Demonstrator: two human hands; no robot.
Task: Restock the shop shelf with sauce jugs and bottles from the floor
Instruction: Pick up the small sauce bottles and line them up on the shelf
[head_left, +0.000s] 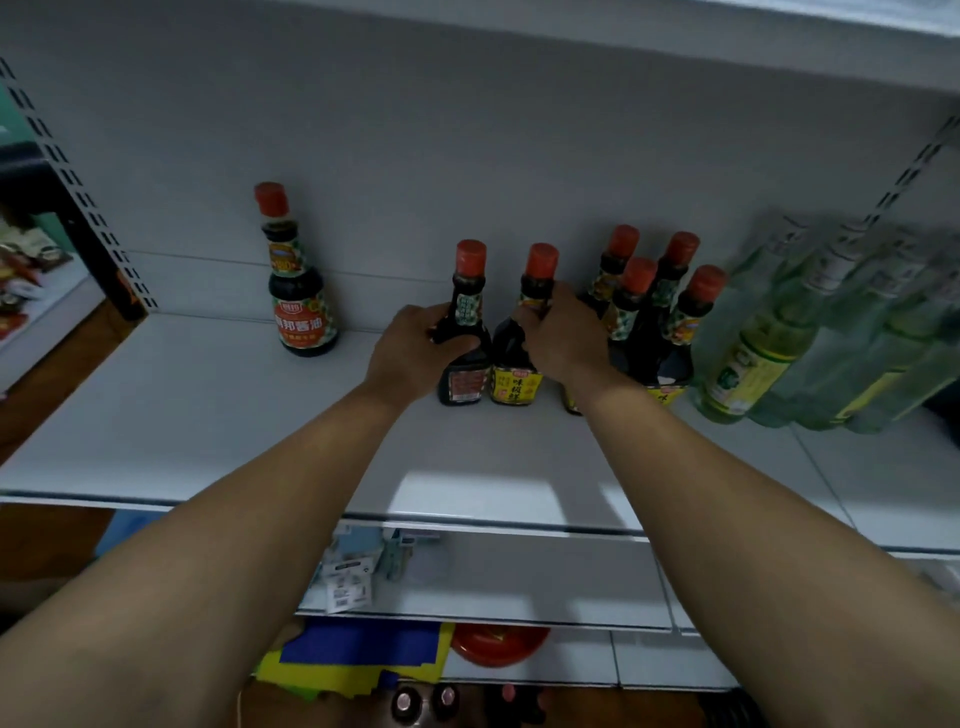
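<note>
Between the fingers of each hand, left hand (415, 348) and right hand (563, 343), closed round a sauce bottle apiece, placement on the shelf (208, 415) proceeds; release beside the right-hand cluster (654, 312) probably follows.

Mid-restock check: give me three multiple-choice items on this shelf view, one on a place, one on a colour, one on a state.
1. The lone soy sauce bottle stands: A left of both hands; B between them; C on the floor.
2. Dark bottle caps are: A green; B red-orange; C white.
3. The left hand is: A open above the shelf; B closed on a dark bottle; C out of view.

A, it stands apart at the left. B, every cap shows red-orange. B, its fingers wrap the bottle, as the right hand grips the yellow-label bottle.
</note>
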